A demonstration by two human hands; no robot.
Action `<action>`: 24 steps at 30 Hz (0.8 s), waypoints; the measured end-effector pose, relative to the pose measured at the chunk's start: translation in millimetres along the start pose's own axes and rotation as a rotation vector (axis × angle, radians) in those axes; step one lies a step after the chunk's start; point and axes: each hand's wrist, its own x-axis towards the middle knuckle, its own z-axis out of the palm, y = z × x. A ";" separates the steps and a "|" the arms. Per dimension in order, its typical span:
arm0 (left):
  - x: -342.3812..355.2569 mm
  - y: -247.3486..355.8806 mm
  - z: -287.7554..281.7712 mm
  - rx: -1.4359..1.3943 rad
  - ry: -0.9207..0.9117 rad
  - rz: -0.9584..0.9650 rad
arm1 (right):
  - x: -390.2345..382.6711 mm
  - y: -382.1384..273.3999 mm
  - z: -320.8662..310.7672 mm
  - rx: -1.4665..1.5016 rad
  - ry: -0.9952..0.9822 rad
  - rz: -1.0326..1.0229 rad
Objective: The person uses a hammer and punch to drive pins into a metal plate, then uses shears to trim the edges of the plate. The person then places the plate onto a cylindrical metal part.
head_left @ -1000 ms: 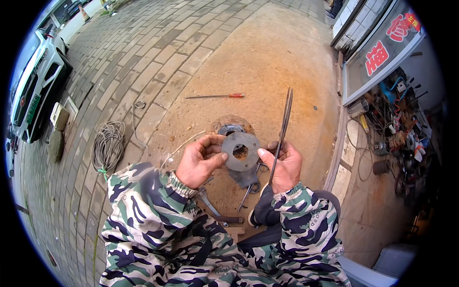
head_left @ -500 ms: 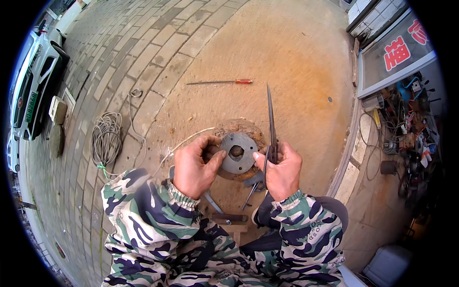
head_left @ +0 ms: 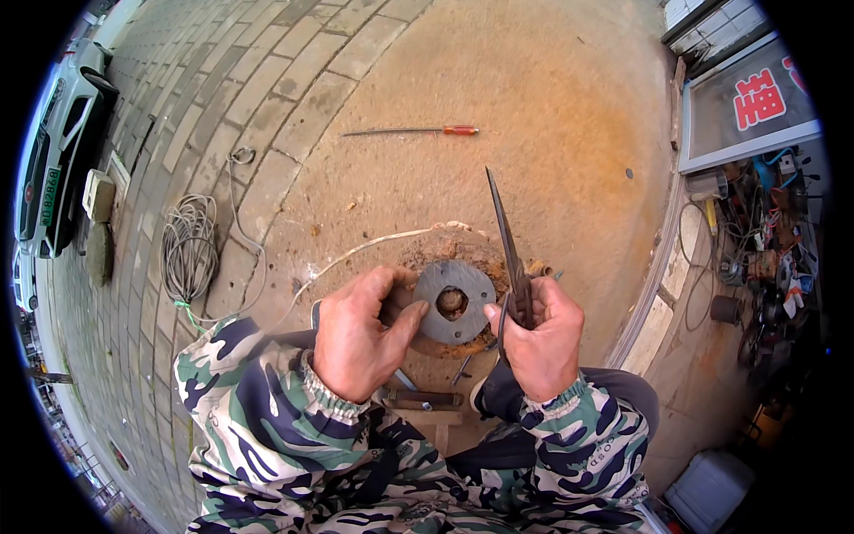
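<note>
A flat grey disc [head_left: 431, 287], with a large angular hole in its middle and small holes near its rim, is held up level between my hands. My left hand [head_left: 363, 331] pinches its left edge between thumb and fingers. At the opposite edge, the thumb of my right hand [head_left: 547, 345] touches or nearly touches the disc. That same hand is closed round dark metal scissors [head_left: 505, 227], whose long pointed blades look shut and point away from me. Below the disc stands a round, rough brown block [head_left: 455, 242], partly hidden by it.
A long screwdriver [head_left: 460, 131] with a red handle lies on the ground ahead. Coiled rope [head_left: 189, 249] is at left, near stone blocks [head_left: 98, 198] and a parked car [head_left: 67, 133]. A dark bar [head_left: 422, 398] lies by my legs. Piled parts [head_left: 769, 262] fill the doorway at right.
Both hands sit slightly lower and farther apart, and the disc has shifted a little right and down in view. The scissors lean more to the left. The surroundings have shifted slightly.
</note>
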 end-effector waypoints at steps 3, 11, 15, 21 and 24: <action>1.8 -1.5 0.4 -0.014 -0.020 -0.009 | 1.4 1.4 -2.2 -0.011 -0.017 0.017; 1.3 -1.2 -0.9 -0.008 -0.036 -0.006 | 3.8 -0.8 -1.7 0.075 0.001 0.066; 3.4 -1.3 -0.7 -0.015 -0.076 -0.029 | 6.2 2.1 -1.6 0.119 0.003 0.068; 3.4 4.2 -4.1 -0.088 -0.165 -0.172 | 8.9 2.6 0.7 0.157 0.010 0.029; 4.6 5.9 -3.9 -0.087 -0.180 -0.198 | 9.5 1.7 -0.9 0.133 0.017 0.061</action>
